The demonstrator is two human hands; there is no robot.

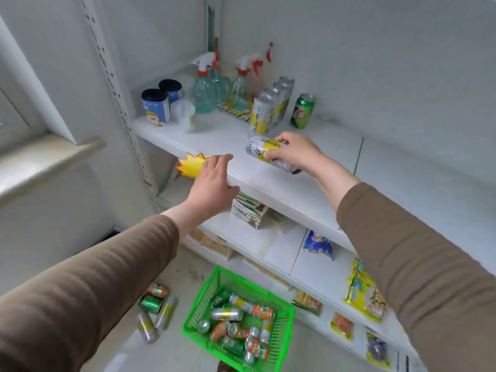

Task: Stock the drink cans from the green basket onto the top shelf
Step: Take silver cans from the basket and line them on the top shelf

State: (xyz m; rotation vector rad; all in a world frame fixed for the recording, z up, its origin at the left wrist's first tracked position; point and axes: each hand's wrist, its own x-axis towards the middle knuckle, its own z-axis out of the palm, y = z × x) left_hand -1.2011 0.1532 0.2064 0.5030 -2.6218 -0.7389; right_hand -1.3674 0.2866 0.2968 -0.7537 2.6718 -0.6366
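Head view: right hand [294,153] gripping tilted silver-yellow can [264,151], left hand [214,181] flat, empty.

Hidden and cut-off parts
Right hand [294,154] covers the silver-yellow can's [261,149] middle; lower-right packets [377,349] blurred, perhaps snacks.

Long brown knit sleeves [94,285] on both arms, cuffs ending above bare wrists

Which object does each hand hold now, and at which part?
The right hand grips a silver-and-yellow can around its middle, tilted over the top shelf. The left hand holds nothing.
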